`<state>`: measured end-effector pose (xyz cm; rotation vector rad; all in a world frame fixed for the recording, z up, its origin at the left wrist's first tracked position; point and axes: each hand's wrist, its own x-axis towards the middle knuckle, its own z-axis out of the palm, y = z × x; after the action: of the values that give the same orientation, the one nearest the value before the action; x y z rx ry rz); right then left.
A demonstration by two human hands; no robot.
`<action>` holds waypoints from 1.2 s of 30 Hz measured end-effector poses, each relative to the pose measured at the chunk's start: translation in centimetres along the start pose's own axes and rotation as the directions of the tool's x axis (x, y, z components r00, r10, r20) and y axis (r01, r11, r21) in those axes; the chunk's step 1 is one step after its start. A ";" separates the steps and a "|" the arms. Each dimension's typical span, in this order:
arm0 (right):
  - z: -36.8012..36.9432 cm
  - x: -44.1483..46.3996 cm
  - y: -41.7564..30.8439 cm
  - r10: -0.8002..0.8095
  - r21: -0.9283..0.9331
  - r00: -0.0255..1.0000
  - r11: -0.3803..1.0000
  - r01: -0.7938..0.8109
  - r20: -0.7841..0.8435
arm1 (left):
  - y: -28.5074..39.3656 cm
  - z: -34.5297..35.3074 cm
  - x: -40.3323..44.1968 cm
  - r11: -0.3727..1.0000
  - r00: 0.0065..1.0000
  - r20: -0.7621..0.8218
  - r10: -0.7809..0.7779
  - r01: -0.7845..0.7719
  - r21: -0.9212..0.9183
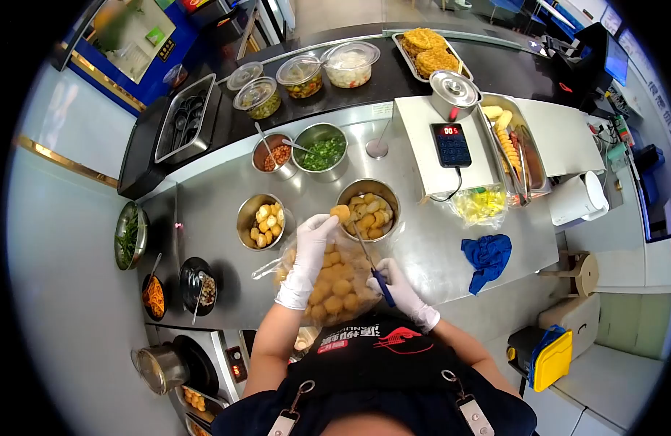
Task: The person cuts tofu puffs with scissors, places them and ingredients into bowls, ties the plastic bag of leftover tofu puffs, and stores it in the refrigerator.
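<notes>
My left hand, in a white glove, pinches a golden-brown fried puff at the near rim of a steel bowl. Similar brown pieces fill that bowl. Blue-handled scissors are in my gloved right hand, their blades pointing up toward the puff. Whether the blades touch it I cannot tell. Below my hands lies a clear plastic bag full of round golden puffs. Left of my left hand, another steel bowl holds pale and golden pieces.
Steel pots of chopped greens and diced red food stand behind. A blue cloth lies at the right counter edge. A digital timer and lidded pot sit back right. Lower left is a cooking pot.
</notes>
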<state>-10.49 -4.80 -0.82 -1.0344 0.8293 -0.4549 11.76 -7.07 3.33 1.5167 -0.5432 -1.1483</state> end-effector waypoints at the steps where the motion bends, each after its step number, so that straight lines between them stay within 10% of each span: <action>1: 0.0 0.0 0.2 -0.015 -0.011 1.000 1.000 0.015 -0.001 | -0.1 0.6 0.1 1.000 1.000 -0.007 0.008 -0.009 -0.017; 24: -1.3 0.4 -1.9 0.047 -0.040 0.999 0.998 -0.046 0.024 | 0.0 1.3 2.4 0.867 0.932 0.229 0.281 -0.349 0.355; 36: -1.1 1.5 -1.6 0.053 0.089 0.998 0.995 -0.049 -0.039 | -0.6 2.6 1.2 0.999 0.977 0.210 0.028 -0.024 -0.022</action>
<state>-10.41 -7.15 -0.28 -0.9228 0.8634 -0.4672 9.88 -9.11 2.55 1.3753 -0.6910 -1.2989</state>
